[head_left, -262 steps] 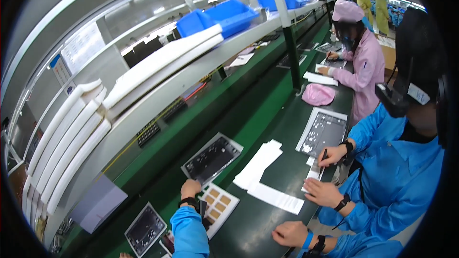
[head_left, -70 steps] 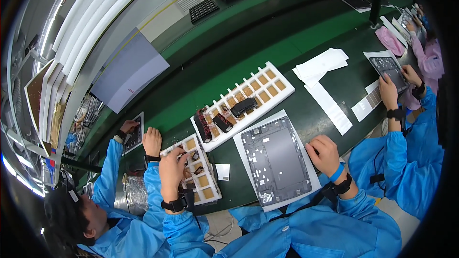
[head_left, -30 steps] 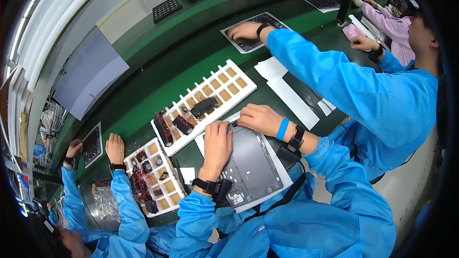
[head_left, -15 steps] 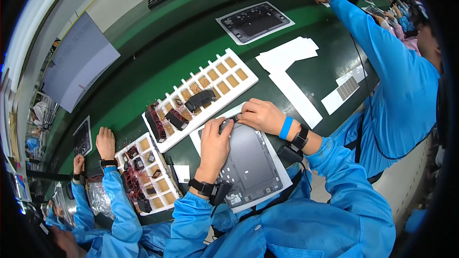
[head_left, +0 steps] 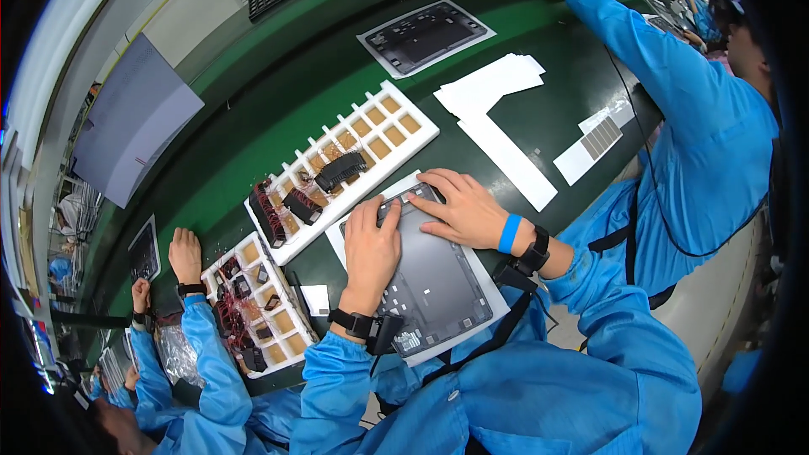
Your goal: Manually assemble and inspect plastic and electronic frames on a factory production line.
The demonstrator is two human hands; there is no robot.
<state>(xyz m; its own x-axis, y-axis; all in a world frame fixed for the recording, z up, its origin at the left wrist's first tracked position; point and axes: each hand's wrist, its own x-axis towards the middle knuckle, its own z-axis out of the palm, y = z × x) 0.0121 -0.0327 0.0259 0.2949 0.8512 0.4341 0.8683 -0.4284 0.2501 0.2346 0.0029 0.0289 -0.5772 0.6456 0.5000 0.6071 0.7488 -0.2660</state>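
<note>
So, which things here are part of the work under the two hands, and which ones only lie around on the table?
In the work:
- left hand and right hand, both flat on the dark grey panel
- white sheet under that panel
- white compartment tray with small black parts, just beyond the hands

Lying about:
- white paper strips
- second dark panel
- neighbour's tray

White divided tray of black parts mid-tabletop; a second left; striped white label sheet right.
</note>
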